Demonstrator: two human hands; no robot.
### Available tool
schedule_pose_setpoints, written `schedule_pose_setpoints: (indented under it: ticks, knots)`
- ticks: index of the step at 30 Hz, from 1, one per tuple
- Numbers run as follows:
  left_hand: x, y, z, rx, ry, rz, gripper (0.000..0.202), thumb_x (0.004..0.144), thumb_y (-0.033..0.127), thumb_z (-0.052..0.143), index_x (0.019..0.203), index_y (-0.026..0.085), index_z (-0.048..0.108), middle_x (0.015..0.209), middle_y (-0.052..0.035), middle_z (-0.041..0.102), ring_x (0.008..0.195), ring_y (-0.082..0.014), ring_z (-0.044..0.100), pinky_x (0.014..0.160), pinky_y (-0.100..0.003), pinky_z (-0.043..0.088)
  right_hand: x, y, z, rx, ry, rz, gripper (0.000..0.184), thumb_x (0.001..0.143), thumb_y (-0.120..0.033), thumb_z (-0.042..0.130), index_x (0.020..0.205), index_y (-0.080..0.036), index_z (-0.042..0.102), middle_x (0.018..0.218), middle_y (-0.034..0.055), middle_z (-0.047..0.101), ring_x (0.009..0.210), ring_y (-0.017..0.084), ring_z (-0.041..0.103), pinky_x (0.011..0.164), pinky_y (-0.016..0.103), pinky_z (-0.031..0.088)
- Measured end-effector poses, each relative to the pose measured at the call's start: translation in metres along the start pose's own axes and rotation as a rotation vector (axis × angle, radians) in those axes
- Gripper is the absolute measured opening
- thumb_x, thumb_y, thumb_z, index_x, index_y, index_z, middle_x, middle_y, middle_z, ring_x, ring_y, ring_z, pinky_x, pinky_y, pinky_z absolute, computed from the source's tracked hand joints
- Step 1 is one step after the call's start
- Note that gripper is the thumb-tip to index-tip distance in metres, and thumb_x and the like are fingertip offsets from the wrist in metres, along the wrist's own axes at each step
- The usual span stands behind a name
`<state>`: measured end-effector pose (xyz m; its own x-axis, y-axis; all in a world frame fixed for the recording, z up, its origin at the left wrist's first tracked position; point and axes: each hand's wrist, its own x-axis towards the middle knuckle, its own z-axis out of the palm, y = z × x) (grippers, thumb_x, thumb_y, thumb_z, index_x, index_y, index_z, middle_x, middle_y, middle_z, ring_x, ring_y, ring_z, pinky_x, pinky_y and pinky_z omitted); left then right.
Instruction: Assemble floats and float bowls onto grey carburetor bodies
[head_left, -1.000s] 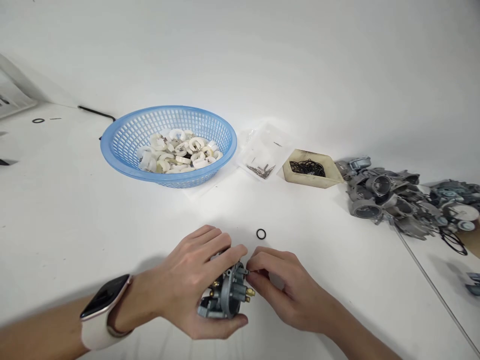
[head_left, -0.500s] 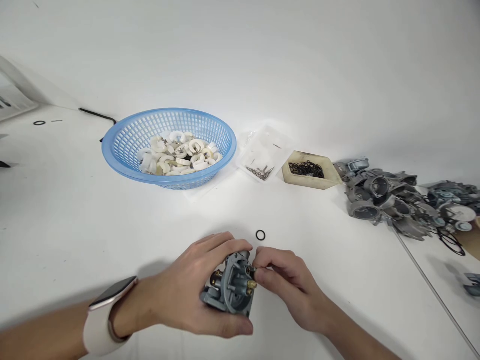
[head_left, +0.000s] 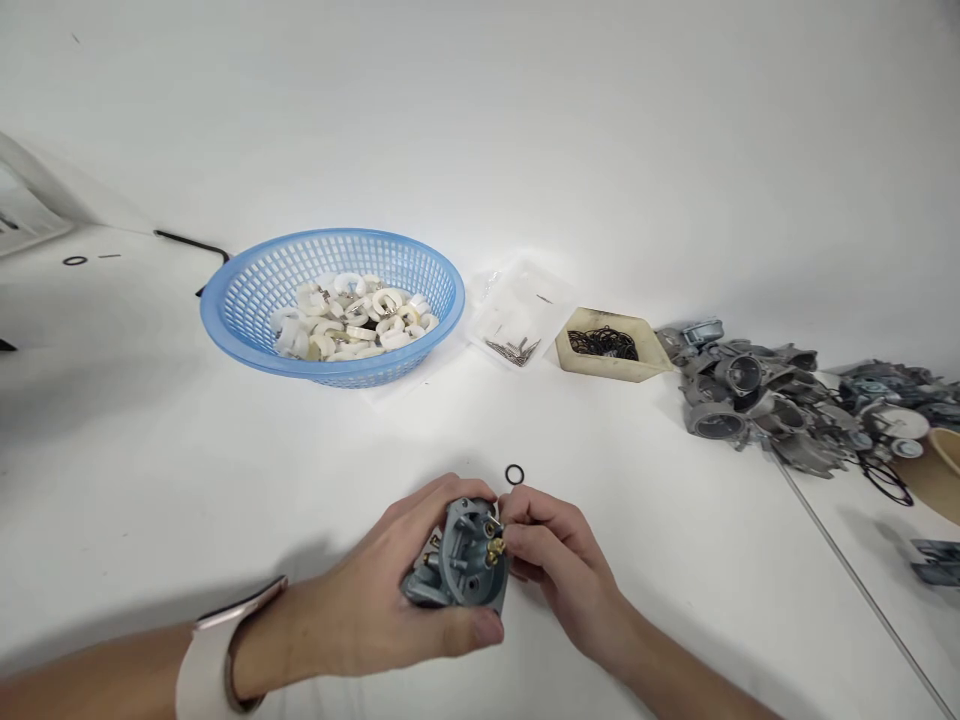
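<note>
Grey cast-metal carburetor body point(head_left: 463, 562) sits gripped in left hand point(head_left: 390, 605) near the white table's point(head_left: 150, 450) front edge; right hand point(head_left: 559, 565) pinches its brass fitting. Blue plastic basket point(head_left: 247, 300) holds white rings, beige tray point(head_left: 645, 365) black O-rings.

carburettor body point(head_left: 461, 565): matt grey cast metal, brass-coloured fittings | O-ring point(head_left: 514, 475) at its 12 o'clock: black, rubber-like | basket point(head_left: 247, 300): glossy blue plastic mesh | table point(head_left: 150, 450): smooth matt white | watch strap point(head_left: 202, 665): pale, smooth
</note>
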<state>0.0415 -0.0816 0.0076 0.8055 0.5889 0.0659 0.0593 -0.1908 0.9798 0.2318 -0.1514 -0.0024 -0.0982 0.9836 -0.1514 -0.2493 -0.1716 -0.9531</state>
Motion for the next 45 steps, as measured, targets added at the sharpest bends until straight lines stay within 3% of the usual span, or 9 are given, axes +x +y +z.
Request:
schedule_pose_setpoints:
  ticks: [16,21,25,28,33,36,39,42,45]
  knots:
    - [0.016,-0.007,-0.022,0.487,-0.130,0.033,0.085,0.060,0.049,0.095,0.131,0.027,0.054,0.113,-0.0044,0.067,0.103,-0.0295,0.064,0.093,-0.043,0.050,0.005,-0.015,-0.017,-0.519,-0.087,-0.073,0.028,0.098,-0.034,0.052,0.074,-0.020,0.048,0.067,-0.0041,0.042,0.062,0.012,0.036,0.056,0.026,0.029]
    - [0.019,-0.003,-0.025,0.536,-0.137,0.122,0.078,0.064,0.052,0.092,0.126,0.024,0.054,0.114,-0.0043,0.068,0.104,-0.0299,0.064,0.097,-0.044,0.047,0.001,-0.011,-0.013,-0.808,0.025,-0.401,0.023,0.099,-0.043,0.048,0.099,-0.021,0.056,0.081,-0.0006,0.052,0.071,0.015,0.047,0.063,0.029,0.040]
    - [0.019,0.007,-0.029,0.578,-0.154,0.110,0.071,0.062,0.046,0.093,0.119,0.022,0.057,0.109,-0.0043,0.069,0.098,-0.0299,0.066,0.092,-0.042,0.050,0.002,-0.002,-0.002,-1.057,0.013,-0.519,0.076,0.073,-0.060,0.075,0.136,-0.023,0.052,0.115,0.0090,0.058,0.096,0.026,0.059,0.079,0.042,0.054]
    - [0.012,0.012,-0.034,0.602,-0.189,0.097,0.091,0.062,0.036,0.092,0.141,0.025,0.049,0.129,-0.0079,0.065,0.114,-0.0336,0.063,0.099,-0.044,0.050,0.003,0.003,0.003,-1.223,0.009,-0.487,0.094,0.061,-0.053,0.088,0.143,-0.028,0.048,0.128,0.0108,0.056,0.101,0.029,0.061,0.086,0.048,0.056]
    - [-0.023,0.009,-0.048,0.702,-0.110,-0.014,0.103,0.079,0.046,0.082,0.163,0.037,0.022,0.160,-0.0064,0.043,0.143,-0.0365,0.045,0.114,-0.046,0.044,0.003,0.003,-0.002,-1.282,-0.007,-0.517,0.072,0.072,-0.041,0.085,0.135,-0.026,0.053,0.144,0.0139,0.052,0.122,0.032,0.059,0.099,0.046,0.054]
    - [-0.060,0.005,-0.081,0.825,0.125,-0.038,0.073,0.091,0.053,0.069,0.156,0.039,0.039,0.159,-0.0027,0.046,0.144,-0.0340,0.045,0.118,-0.045,0.040,0.002,-0.001,-0.005,-1.279,-0.046,-0.463,0.069,0.073,-0.040,0.086,0.133,-0.026,0.055,0.142,0.0116,0.058,0.125,0.031,0.060,0.105,0.045,0.052]
    - [-0.101,0.000,-0.144,0.944,0.540,-0.119,0.062,0.093,0.063,0.061,0.146,0.032,0.051,0.151,-0.0057,0.053,0.135,-0.0332,0.053,0.114,-0.044,0.043,0.000,0.000,-0.007,-1.300,-0.078,-0.434,0.074,0.073,-0.039,0.086,0.138,-0.028,0.054,0.138,0.0085,0.063,0.124,0.030,0.062,0.104,0.043,0.054]
    - [-0.136,-0.004,-0.218,1.147,0.934,-0.471,0.079,0.088,0.069,0.060,0.151,0.024,0.043,0.148,-0.0165,0.052,0.132,-0.0431,0.051,0.110,-0.054,0.041,0.002,0.006,-0.020,-1.384,-0.039,-0.548,0.073,0.079,-0.040,0.082,0.144,-0.030,0.052,0.143,0.0094,0.061,0.126,0.032,0.062,0.104,0.045,0.055]
    - [-0.154,-0.013,-0.271,1.125,1.022,-0.745,0.104,0.082,0.070,0.064,0.157,0.009,0.027,0.154,-0.0299,0.037,0.133,-0.0540,0.045,0.103,-0.058,0.042,0.015,-0.003,-0.047,-1.457,0.121,-0.758,0.064,0.089,-0.045,0.072,0.147,-0.031,0.051,0.144,0.0100,0.060,0.126,0.033,0.062,0.101,0.046,0.056]
